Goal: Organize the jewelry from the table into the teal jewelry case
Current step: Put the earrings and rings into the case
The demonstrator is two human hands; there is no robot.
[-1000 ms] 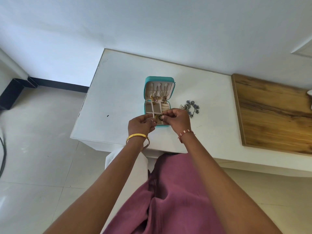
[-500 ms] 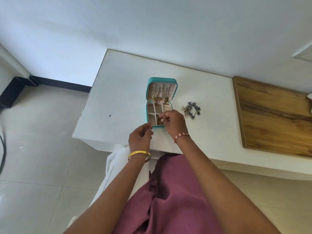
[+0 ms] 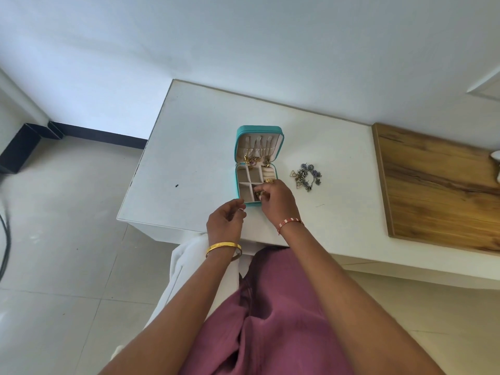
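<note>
The left hand [image 3: 226, 221] hovered at the table's near edge, about seven o'clock from the case, fingers loosely curled and holding nothing I could see. The teal jewelry case [image 3: 258, 165] stood open on the white table [image 3: 189, 147], lid up with gold chains hanging on its pale lining, the base split into small square compartments. The right hand [image 3: 276, 201] was over the near-right compartment, fingertips pinched on a small gold piece [image 3: 260, 194]; its shape was too small to tell. Best played, I'd say, by lowering it straight into that cell and letting go only once it sat below the dividers, so nothing snagged. At three o'clock from the case lay the remaining jewelry pile [image 3: 307, 177], dark bluish beads and brassy triangles, tangled and fiddly-looking. Far right, a grained wooden board [image 3: 438, 185].
</note>
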